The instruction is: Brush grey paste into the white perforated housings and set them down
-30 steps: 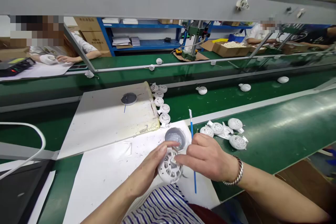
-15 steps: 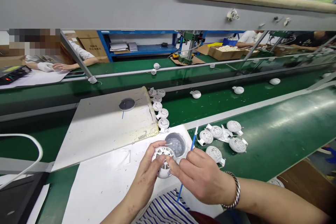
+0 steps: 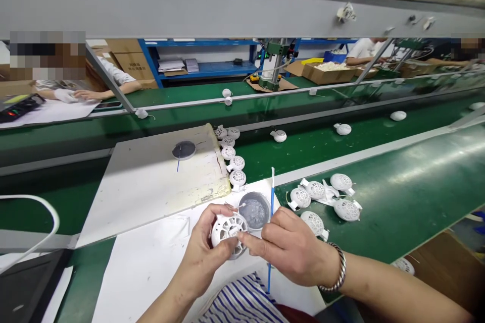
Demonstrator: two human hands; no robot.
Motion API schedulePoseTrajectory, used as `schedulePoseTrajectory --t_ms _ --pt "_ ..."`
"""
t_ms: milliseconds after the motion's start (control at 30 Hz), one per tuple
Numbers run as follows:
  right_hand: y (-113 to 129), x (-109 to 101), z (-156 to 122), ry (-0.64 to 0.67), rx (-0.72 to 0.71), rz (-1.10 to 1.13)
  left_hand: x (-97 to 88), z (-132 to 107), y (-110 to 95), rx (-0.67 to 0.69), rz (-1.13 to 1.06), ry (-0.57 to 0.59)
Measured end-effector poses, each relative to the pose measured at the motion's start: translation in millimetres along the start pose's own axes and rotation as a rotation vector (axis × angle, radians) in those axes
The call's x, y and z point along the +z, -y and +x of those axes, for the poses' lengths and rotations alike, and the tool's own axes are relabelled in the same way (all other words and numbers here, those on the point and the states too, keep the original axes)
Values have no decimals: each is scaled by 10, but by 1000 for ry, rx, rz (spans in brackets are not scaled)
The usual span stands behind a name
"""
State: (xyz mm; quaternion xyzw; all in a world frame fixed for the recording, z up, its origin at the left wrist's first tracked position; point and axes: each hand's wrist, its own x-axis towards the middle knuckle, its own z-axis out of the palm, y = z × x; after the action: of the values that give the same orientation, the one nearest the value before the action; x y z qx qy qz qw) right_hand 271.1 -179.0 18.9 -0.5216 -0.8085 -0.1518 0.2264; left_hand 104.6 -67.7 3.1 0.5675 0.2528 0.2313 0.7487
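A round white plastic housing with a slotted, fan-like face (image 3: 228,226) rests in my left hand (image 3: 207,250), whose fingers and thumb wrap round its edge. My right hand (image 3: 293,247) is closed round a thin blue brush (image 3: 272,197) with a pale tip pointing up. The right index finger reaches out and touches the middle of the housing's face. Just behind the housing sits a round dish of grey paste (image 3: 254,209) on white paper (image 3: 140,262). Several similar white housings (image 3: 313,222) lie to the right of my right hand.
A white board (image 3: 151,176) bears a second dark grey dish (image 3: 184,150). More white housings (image 3: 237,163) line its right edge, and others (image 3: 343,129) sit on the green conveyor belt. A grey beam (image 3: 189,10) crosses above. Co-workers sit across the line, one person's hands (image 3: 87,95) at far left.
The housing has turned to show more of its slotted face and shifted slightly left. The brush has swung more upright in my right hand, its tip moving left.
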Motion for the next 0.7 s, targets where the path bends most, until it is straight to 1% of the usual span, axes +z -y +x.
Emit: schedulePoseTrajectory --t_ms 100,167,200,267,367,467,533,567,600,633,667,700 --pt "5 21 0 -35 32 64 -2 -10 -29 -21 -31 47" --pt "11 15 10 -51 52 93 19 -18 -71 -93 -116 73" --pt "12 7 17 -54 55 100 32 -19 -93 -137 -169 74" --pt "5 -17 33 -42 44 95 57 -20 -123 -199 -253 40" --pt "-11 -62 59 -21 -12 44 103 -33 -118 -181 -283 -15" --pt "-11 -88 87 2 -61 -30 169 -50 -73 -123 -241 -26" --pt "-11 -88 95 26 -60 -43 161 -22 -34 -130 -203 -31" --pt "-18 -84 89 34 -40 -27 108 13 -14 -149 -183 -41" --pt "-34 -80 74 26 -6 7 6 65 5 -165 -154 -72" --pt "-60 -77 48 2 41 55 -152 130 20 -165 -110 -131" --pt "-97 -75 9 -34 103 116 -368 203 28 -154 -39 -220" --pt "-145 -76 -41 -81 177 179 -635 276 24 -101 63 -357"
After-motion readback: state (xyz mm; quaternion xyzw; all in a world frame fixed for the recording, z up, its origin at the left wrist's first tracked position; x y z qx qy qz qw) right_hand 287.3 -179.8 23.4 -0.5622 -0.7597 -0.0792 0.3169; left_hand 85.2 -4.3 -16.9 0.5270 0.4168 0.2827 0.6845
